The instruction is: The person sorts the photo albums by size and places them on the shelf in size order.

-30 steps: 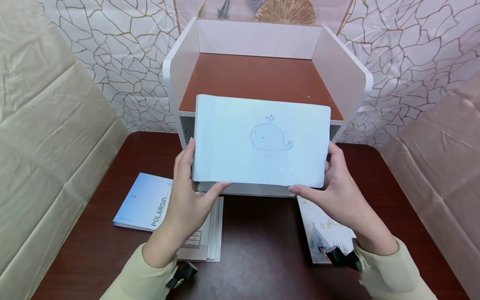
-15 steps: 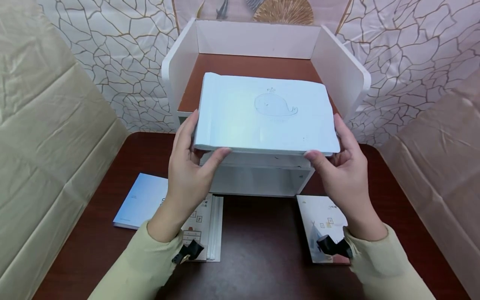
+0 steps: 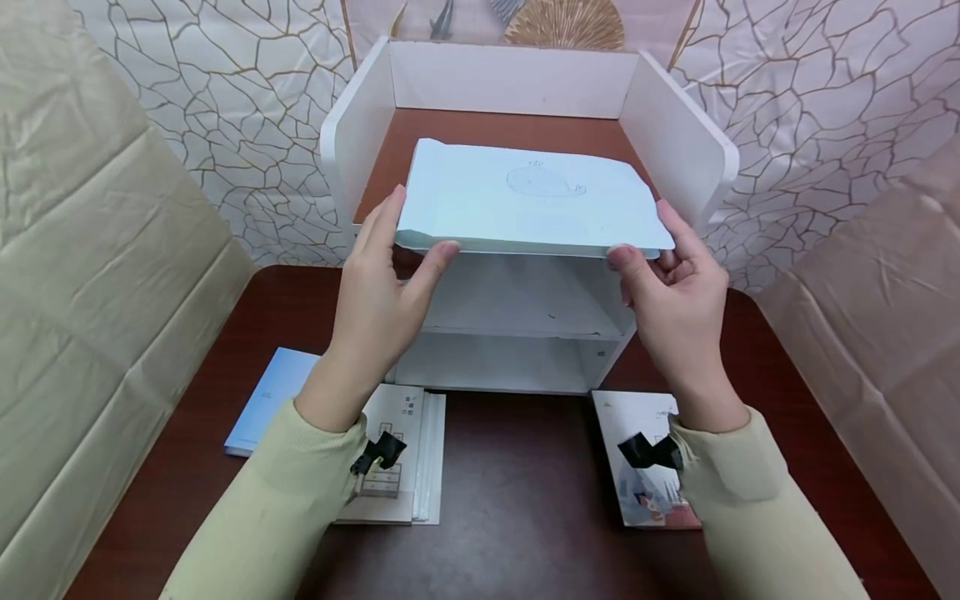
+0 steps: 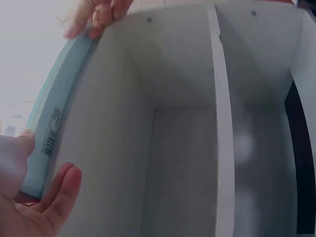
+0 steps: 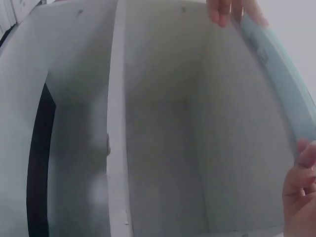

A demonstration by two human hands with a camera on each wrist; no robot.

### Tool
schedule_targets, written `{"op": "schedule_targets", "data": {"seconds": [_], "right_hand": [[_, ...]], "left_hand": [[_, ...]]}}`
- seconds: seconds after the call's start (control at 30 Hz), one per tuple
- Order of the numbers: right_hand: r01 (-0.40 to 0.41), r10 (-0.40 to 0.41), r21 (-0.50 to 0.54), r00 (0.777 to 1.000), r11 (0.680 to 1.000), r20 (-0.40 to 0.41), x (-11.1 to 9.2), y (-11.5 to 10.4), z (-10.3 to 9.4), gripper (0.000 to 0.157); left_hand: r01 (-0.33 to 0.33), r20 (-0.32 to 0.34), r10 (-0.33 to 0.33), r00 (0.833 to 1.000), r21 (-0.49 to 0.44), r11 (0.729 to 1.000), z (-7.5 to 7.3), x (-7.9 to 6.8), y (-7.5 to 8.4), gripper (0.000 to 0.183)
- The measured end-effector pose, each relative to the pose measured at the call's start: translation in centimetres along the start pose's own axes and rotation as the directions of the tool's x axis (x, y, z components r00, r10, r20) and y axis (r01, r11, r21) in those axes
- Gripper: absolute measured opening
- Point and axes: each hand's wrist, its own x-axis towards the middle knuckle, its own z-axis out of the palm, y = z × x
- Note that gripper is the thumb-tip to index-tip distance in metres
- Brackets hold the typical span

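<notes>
A pale blue book (image 3: 495, 204) with a line drawing of a whale on its cover is held level, just over the front of the white shelf unit's (image 3: 528, 296) brown top board. My left hand (image 3: 382, 287) grips its left near corner, thumb on the front edge and fingers along the side. At the right near corner my right hand (image 3: 675, 296) grips it too, thumb on the front edge and fingers bent beneath. In the left wrist view a barcode label (image 4: 51, 131) shows on the edge of the book. The underside of the book is hidden in the head view.
Raised white side panels (image 3: 678, 137) and a back panel bound the unit's top. On the dark wooden table (image 3: 517, 483), a blue book (image 3: 272, 400) and a stack of pale books (image 3: 397, 467) lie left; another illustrated book (image 3: 645, 500) lies right.
Both hands have raised the blue book away toward the top of the unit and tipped it from facing me to nearly flat. The unit's open compartments now show below it.
</notes>
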Motion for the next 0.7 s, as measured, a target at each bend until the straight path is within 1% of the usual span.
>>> {"op": "schedule_targets", "data": {"seconds": [0.1, 0.2, 0.3, 0.37, 0.47, 0.53, 0.7], "right_hand": [[0.004, -0.005, -0.061, 1.000, 0.998, -0.012, 0.0, -0.4, 0.4, 0.060], [0.009, -0.016, -0.178, 0.999, 0.984, -0.038, 0.0, -0.9, 1.0, 0.057], [-0.005, -0.020, -0.276, 0.996, 0.961, -0.087, 0.0, -1.4, 1.6, 0.057], [-0.028, -0.011, -0.309, 0.992, 0.951, -0.124, 0.0, -1.6, 1.9, 0.057], [-0.060, 0.002, -0.325, 0.984, 0.944, -0.177, 0.1, -1.9, 2.4, 0.055], [-0.074, 0.008, -0.326, 0.980, 0.942, -0.199, 0.1, -2.1, 2.6, 0.054], [-0.091, 0.021, -0.321, 0.976, 0.943, -0.216, 0.2, -2.2, 2.8, 0.055]], "left_hand": [[0.010, 0.006, -0.010, 1.000, 0.035, 0.999, 0.1, 0.4, -0.2, 0.072], [0.021, -0.003, -0.021, 1.000, 0.043, 0.999, 0.1, 0.9, -0.3, 0.070], [0.030, -0.037, -0.029, 0.999, 0.034, 0.999, 0.4, 1.4, -0.4, 0.067], [0.037, -0.064, -0.035, 0.997, 0.030, 0.999, 0.5, 1.7, -0.5, 0.067], [0.038, -0.100, -0.035, 0.994, 0.034, 0.999, 0.7, 2.0, -0.6, 0.065], [0.041, -0.108, -0.036, 0.994, 0.043, 0.998, 0.8, 2.1, -0.6, 0.065], [0.049, -0.097, -0.042, 0.994, 0.065, 0.997, 0.8, 2.1, -0.6, 0.065]]}}
